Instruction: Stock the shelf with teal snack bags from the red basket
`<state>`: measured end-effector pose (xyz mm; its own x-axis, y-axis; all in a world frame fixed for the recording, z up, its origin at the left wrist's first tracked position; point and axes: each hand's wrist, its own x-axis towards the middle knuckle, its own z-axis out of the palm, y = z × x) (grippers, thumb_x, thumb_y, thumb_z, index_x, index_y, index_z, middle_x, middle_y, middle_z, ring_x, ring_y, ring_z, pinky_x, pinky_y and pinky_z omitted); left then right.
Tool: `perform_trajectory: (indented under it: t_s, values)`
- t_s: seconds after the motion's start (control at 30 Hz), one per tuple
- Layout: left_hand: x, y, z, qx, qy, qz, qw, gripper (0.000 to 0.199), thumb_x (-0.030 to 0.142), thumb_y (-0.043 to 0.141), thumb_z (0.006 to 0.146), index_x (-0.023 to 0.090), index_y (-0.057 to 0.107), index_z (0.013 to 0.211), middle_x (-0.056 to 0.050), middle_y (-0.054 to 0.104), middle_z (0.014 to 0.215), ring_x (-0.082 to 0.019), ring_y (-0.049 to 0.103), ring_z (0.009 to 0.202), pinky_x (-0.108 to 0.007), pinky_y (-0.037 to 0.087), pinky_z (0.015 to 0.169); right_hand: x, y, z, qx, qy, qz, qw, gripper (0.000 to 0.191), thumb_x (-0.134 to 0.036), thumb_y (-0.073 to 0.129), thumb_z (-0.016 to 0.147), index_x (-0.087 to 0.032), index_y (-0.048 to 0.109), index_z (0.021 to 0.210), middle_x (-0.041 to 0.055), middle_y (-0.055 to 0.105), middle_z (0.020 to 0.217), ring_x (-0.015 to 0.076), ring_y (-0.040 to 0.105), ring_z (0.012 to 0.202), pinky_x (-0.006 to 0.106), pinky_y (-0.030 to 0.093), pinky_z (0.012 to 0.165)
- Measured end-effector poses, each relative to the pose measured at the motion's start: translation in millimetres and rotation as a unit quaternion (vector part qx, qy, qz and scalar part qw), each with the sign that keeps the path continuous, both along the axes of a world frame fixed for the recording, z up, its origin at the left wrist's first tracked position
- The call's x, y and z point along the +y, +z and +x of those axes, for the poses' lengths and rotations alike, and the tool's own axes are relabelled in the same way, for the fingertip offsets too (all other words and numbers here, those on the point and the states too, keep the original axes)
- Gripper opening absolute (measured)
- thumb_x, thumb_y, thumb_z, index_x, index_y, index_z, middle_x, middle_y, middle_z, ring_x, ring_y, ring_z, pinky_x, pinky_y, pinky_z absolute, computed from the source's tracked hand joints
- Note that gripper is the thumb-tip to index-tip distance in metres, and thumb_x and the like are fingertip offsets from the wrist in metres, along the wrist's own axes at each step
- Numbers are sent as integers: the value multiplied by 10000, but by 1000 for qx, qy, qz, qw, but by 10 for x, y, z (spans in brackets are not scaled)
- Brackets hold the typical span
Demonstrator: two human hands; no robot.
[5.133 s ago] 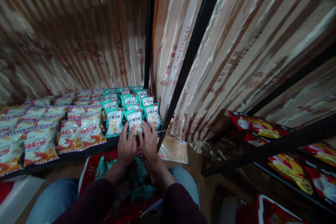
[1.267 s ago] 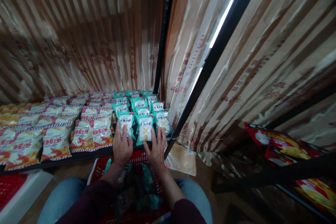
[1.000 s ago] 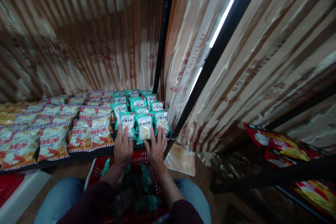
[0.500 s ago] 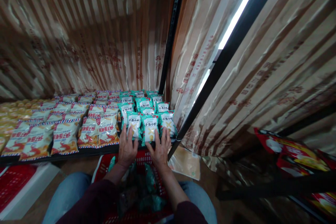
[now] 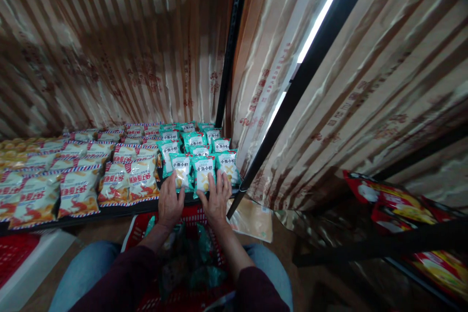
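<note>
Green-and-white snack bags (image 5: 204, 171) stand in rows at the right end of a black shelf (image 5: 106, 208). My left hand (image 5: 170, 203) rests against the lower left of the front row, beside a front snack bag (image 5: 181, 168); its fingers are stretched out. My right hand (image 5: 217, 200) lies with fingers spread over the lower parts of the middle front bag and the right front snack bag (image 5: 227, 162). Neither hand is gripping a bag. Below my forearms, a red basket (image 5: 132, 228) between my knees holds more green bags (image 5: 205, 244), partly hidden.
White-and-orange snack bags (image 5: 78, 190) fill the shelf to the left, with yellow packs (image 5: 22, 148) beyond. A black post (image 5: 288, 112) rises close by my right hand. Red-and-yellow bags (image 5: 398, 200) sit at far right. A white-edged red crate (image 5: 22, 258) stands at lower left.
The view has shifted slightly, so the shelf and bags appear a little further left. Both hands remain at the front row, almost unchanged in pose.
</note>
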<state>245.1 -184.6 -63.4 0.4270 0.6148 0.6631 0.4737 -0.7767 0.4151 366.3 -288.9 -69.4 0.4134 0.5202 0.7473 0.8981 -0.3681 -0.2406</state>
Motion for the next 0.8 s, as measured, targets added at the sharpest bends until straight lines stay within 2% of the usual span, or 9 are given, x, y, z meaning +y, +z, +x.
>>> perform_trajectory:
  t_s: [0.1,0.23,0.37,0.53,0.67,0.8]
  values:
    - [2,38,20,3,12,2,1000,584,287,479,871,122,315,1407,-172,550,1140,-283,510,1082,-456,449,924,6,32,20,1,7,-12,1000,539,-368,518,885,-171,387,1370,137,431,1415,319,186,1386,558,198,1058]
    - [8,47,47,-7,11,-14,1000,570,278,484,867,127,339,1397,-161,520,1110,-274,504,1071,-457,449,925,-1,70,48,6,12,-26,1000,573,-418,509,883,-164,377,1379,128,433,1421,324,167,1395,560,171,1066]
    - [9,34,32,-24,-6,-16,1000,603,241,494,851,145,301,1414,-168,471,1205,-285,465,1158,-473,415,978,-10,63,55,3,10,-38,999,624,-472,499,877,-157,356,1395,135,406,1439,334,156,1398,563,167,1066]
    - [45,67,0,-45,-40,-15,998,646,263,487,850,122,239,1429,-206,354,1396,-302,317,1332,-492,312,1075,-5,4,51,4,11,-39,999,664,-480,488,880,-162,292,1429,147,372,1457,326,121,1408,574,158,1069]
    - [139,177,70,-67,-26,-71,995,600,294,424,878,109,251,1422,-203,257,1484,-278,198,1400,-479,219,1126,9,-28,54,4,13,-35,999,689,-485,498,873,-164,267,1438,152,364,1460,329,121,1407,584,157,1065]
    - [262,273,195,-78,16,-138,987,685,369,459,856,100,211,1436,-209,205,1510,-296,149,1411,-498,183,1132,15,-23,54,4,14,-34,999,685,-477,491,879,-166,255,1443,155,365,1458,330,127,1406,577,170,1060]
